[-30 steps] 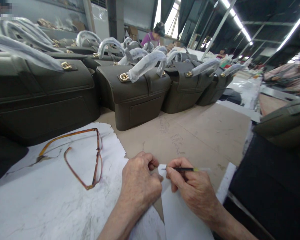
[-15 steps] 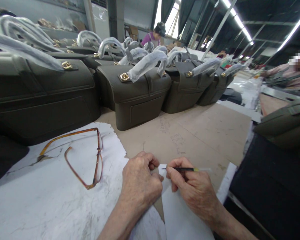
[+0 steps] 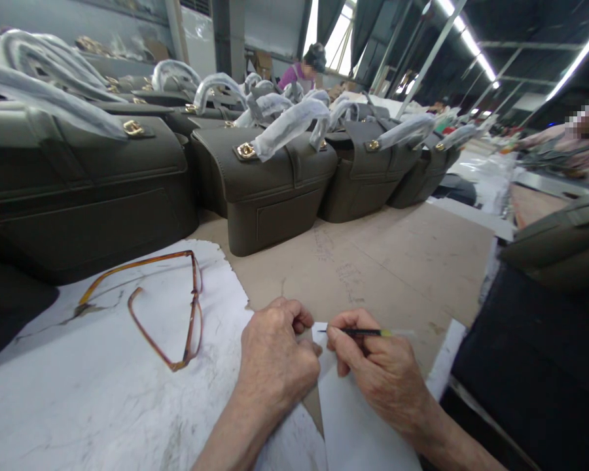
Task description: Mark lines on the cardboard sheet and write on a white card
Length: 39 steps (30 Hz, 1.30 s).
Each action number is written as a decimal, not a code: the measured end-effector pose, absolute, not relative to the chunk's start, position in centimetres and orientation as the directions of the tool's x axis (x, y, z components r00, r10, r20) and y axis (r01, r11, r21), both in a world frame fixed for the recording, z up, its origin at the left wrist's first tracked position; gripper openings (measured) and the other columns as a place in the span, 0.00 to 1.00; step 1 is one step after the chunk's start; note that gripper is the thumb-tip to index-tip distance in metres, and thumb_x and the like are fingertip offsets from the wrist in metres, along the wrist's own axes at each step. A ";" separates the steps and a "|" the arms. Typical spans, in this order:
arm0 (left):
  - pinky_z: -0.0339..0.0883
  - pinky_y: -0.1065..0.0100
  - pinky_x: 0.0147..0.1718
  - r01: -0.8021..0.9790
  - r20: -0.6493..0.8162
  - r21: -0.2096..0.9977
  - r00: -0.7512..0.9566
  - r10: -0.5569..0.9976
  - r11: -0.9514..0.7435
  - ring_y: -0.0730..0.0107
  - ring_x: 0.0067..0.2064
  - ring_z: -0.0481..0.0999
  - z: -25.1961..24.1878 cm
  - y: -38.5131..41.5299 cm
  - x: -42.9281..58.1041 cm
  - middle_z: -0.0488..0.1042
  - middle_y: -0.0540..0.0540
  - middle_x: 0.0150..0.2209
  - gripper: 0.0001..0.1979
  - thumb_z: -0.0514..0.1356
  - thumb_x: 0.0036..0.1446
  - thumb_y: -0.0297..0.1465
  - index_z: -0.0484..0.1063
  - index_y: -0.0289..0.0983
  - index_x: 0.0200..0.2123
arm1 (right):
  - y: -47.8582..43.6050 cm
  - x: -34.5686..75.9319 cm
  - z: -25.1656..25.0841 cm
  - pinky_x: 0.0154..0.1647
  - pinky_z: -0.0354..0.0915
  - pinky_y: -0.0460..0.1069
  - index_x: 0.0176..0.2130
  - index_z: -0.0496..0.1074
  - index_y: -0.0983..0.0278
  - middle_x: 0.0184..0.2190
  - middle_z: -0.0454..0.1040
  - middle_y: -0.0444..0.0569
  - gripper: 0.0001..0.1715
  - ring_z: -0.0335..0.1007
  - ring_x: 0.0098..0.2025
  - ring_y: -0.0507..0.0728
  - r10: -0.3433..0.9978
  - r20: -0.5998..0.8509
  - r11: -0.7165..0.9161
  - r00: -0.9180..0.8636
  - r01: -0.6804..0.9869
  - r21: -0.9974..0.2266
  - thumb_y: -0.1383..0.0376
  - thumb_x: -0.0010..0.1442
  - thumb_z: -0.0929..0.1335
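Observation:
My right hand (image 3: 380, 369) pinches a slim pen refill (image 3: 360, 332), dark with a yellow-green part and a clear tail. Its fine tip points left, over the top end of a white paper strip (image 3: 356, 418). My right hand's edge rests on that strip. Just left of it, my left hand (image 3: 277, 356) lies with curled fingers at the strip's edge. Whatever those fingers may hold is hidden from me. Folding glasses with brown frames (image 3: 192, 314) lie open on a large white sheet (image 3: 103, 399), to the left of my left hand.
Dark olive handbags (image 3: 279, 190) with wrapped handles and gold fittings line the table's far side. Tan board (image 3: 397, 261) with handwriting covers the tabletop. Black material (image 3: 540, 373) and another bag (image 3: 569, 242) are at right. A person (image 3: 302, 72) works behind; another person (image 3: 564, 140) is at far right.

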<state>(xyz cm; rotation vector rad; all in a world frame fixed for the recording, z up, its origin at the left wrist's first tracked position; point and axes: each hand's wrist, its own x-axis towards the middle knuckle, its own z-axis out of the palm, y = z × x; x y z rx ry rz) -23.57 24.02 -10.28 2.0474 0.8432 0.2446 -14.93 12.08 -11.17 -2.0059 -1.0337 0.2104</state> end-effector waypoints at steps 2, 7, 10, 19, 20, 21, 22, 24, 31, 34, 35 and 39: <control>0.52 0.69 0.28 0.474 -0.139 0.794 0.750 0.646 -0.380 0.76 0.28 0.60 -10.2 24.0 -23.6 0.65 0.54 0.25 0.08 0.61 0.36 0.21 0.68 0.38 0.23 | 12.0 -14.9 -11.2 0.17 0.58 0.40 0.31 0.69 0.65 0.23 0.73 0.46 0.13 0.63 0.16 0.46 0.735 0.214 -0.299 0.644 0.590 -0.750 0.61 0.61 0.61; 0.52 0.68 0.28 0.471 -0.140 0.799 0.750 0.647 -0.374 0.76 0.28 0.60 -10.3 23.9 -23.6 0.65 0.54 0.25 0.08 0.61 0.36 0.21 0.68 0.37 0.23 | 12.1 -14.9 -11.0 0.16 0.58 0.40 0.30 0.69 0.65 0.22 0.73 0.45 0.13 0.62 0.15 0.46 0.739 0.222 -0.295 0.636 0.603 -0.741 0.61 0.60 0.60; 0.52 0.68 0.28 0.458 -0.128 0.806 0.754 0.644 -0.376 0.76 0.28 0.61 -10.4 24.0 -23.7 0.65 0.54 0.25 0.08 0.61 0.37 0.22 0.68 0.38 0.24 | 12.2 -15.0 -10.9 0.16 0.59 0.41 0.31 0.69 0.64 0.21 0.72 0.45 0.13 0.62 0.15 0.47 0.737 0.221 -0.296 0.638 0.599 -0.744 0.61 0.60 0.60; 0.51 0.68 0.28 0.463 -0.133 0.802 0.755 0.643 -0.378 0.76 0.28 0.61 -10.3 24.0 -23.5 0.65 0.54 0.26 0.08 0.61 0.37 0.22 0.68 0.37 0.24 | 12.3 -14.9 -11.0 0.16 0.59 0.41 0.31 0.69 0.64 0.21 0.72 0.45 0.13 0.64 0.16 0.48 0.739 0.201 -0.309 0.643 0.588 -0.747 0.61 0.60 0.60; 0.52 0.68 0.29 0.463 -0.136 0.803 0.755 0.642 -0.375 0.76 0.28 0.61 -10.3 24.0 -23.5 0.65 0.54 0.26 0.08 0.61 0.37 0.22 0.68 0.37 0.24 | 12.3 -14.9 -11.0 0.16 0.59 0.41 0.31 0.69 0.64 0.21 0.72 0.45 0.13 0.64 0.17 0.48 0.737 0.203 -0.311 0.645 0.590 -0.745 0.61 0.60 0.60; 0.52 0.68 0.29 0.464 -0.138 0.803 0.755 0.642 -0.374 0.76 0.29 0.61 -10.3 24.0 -23.5 0.66 0.54 0.26 0.08 0.61 0.37 0.22 0.68 0.37 0.24 | 12.3 -14.9 -11.0 0.17 0.59 0.41 0.31 0.69 0.65 0.22 0.72 0.46 0.13 0.65 0.17 0.48 0.736 0.208 -0.310 0.644 0.594 -0.743 0.61 0.60 0.60; 0.52 0.68 0.29 0.467 -0.139 0.801 0.753 0.643 -0.374 0.76 0.29 0.61 -10.3 24.0 -23.6 0.66 0.54 0.26 0.08 0.62 0.37 0.22 0.68 0.37 0.24 | 12.2 -14.9 -11.0 0.17 0.59 0.41 0.31 0.69 0.65 0.22 0.72 0.46 0.13 0.65 0.17 0.48 0.737 0.214 -0.307 0.642 0.599 -0.740 0.60 0.60 0.60; 0.52 0.69 0.29 0.475 -0.142 0.796 0.749 0.647 -0.376 0.76 0.29 0.61 -10.2 24.0 -23.6 0.66 0.54 0.26 0.08 0.61 0.37 0.21 0.68 0.37 0.24 | 12.2 -15.0 -10.9 0.16 0.59 0.41 0.31 0.69 0.65 0.23 0.73 0.46 0.13 0.64 0.16 0.47 0.739 0.228 -0.297 0.634 0.610 -0.735 0.61 0.60 0.60; 0.52 0.69 0.28 0.473 -0.143 0.797 0.753 0.642 -0.377 0.76 0.28 0.61 -10.1 24.0 -23.5 0.65 0.54 0.25 0.08 0.60 0.37 0.21 0.68 0.37 0.24 | 12.2 -15.1 -11.0 0.16 0.59 0.41 0.30 0.68 0.64 0.19 0.70 0.43 0.13 0.63 0.16 0.48 0.733 0.228 -0.293 0.641 0.600 -0.745 0.61 0.61 0.61; 0.52 0.69 0.28 0.468 -0.140 0.799 0.754 0.642 -0.376 0.76 0.28 0.61 -10.1 24.0 -23.5 0.66 0.54 0.26 0.08 0.60 0.37 0.21 0.69 0.37 0.24 | 12.2 -15.0 -11.0 0.16 0.59 0.41 0.31 0.68 0.64 0.18 0.70 0.43 0.13 0.63 0.16 0.48 0.735 0.216 -0.298 0.643 0.592 -0.749 0.61 0.61 0.61; 0.52 0.69 0.28 0.469 -0.139 0.799 0.753 0.643 -0.376 0.76 0.28 0.61 -10.1 24.0 -23.5 0.66 0.54 0.26 0.08 0.60 0.37 0.21 0.69 0.37 0.24 | 12.2 -15.0 -10.9 0.16 0.59 0.41 0.30 0.68 0.64 0.19 0.70 0.43 0.13 0.63 0.16 0.48 0.735 0.216 -0.297 0.643 0.592 -0.750 0.61 0.61 0.60; 0.52 0.69 0.28 0.475 -0.143 0.798 0.749 0.647 -0.372 0.76 0.28 0.61 -10.0 24.0 -23.5 0.66 0.54 0.25 0.08 0.61 0.37 0.21 0.69 0.37 0.24 | 12.3 -14.9 -10.9 0.16 0.58 0.41 0.30 0.68 0.64 0.19 0.70 0.44 0.13 0.63 0.16 0.48 0.736 0.228 -0.286 0.637 0.598 -0.748 0.61 0.61 0.60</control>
